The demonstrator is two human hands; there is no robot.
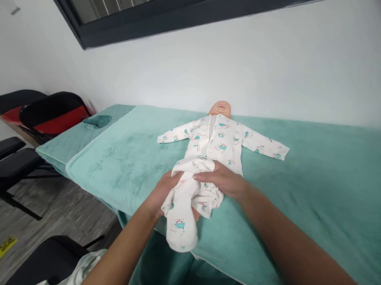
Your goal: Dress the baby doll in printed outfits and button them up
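Note:
A baby doll [220,109] lies on its back on a teal blanket [303,186], dressed in a white printed sleepsuit [216,140] with its sleeves spread out. My left hand [161,193] grips the bunched left leg of the sleepsuit from the side. My right hand [222,179] is closed over the gathered cloth at the doll's legs. One footed leg [181,229] hangs toward me past the blanket edge.
The blanket covers a table against a white wall under a dark-framed window [146,12]. A small teal cloth [98,120] lies at the far left. Black and red chairs [51,114] stand on the left, another dark seat [48,258] near me.

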